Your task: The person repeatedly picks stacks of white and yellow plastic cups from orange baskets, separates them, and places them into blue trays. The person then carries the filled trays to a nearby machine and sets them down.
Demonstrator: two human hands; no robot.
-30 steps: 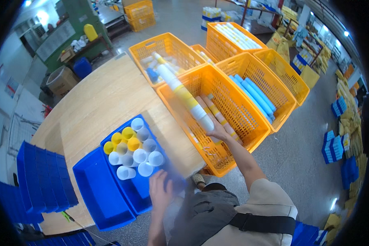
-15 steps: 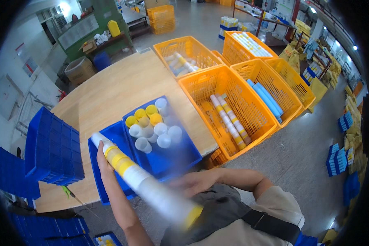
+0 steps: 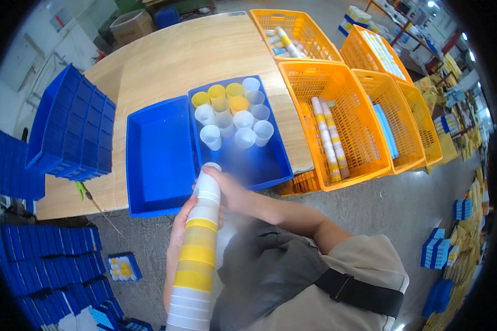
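Observation:
A long stack of nested plastic cups [image 3: 196, 248], white with yellow bands, slants from my body toward the trays. My left hand [image 3: 181, 223] wraps round its side. At the stack's far end my right hand [image 3: 229, 190] closes on the top cups, its thumb over the end cup. Just beyond, a blue tray [image 3: 279, 168] holds several upright white and yellow cups [image 3: 223, 122] grouped in its far part. A second blue tray [image 3: 161, 160] lies against its left side. Both trays rest on the wooden table [image 3: 149, 63].
Blue trays [image 3: 74, 124] stand stacked at the table's left, beside green-handled scissors [image 3: 83, 190]. Orange crates [image 3: 342, 71] on the right hold more cup stacks and blue rolls. More blue trays [image 3: 49, 265] are piled on the floor at left, near a tray of cups [image 3: 124, 267].
The stack has swung from a leftward slant to nearly straight ahead and come nearer my body. My right hand has moved from beside the stack onto its far end. The view has shifted.

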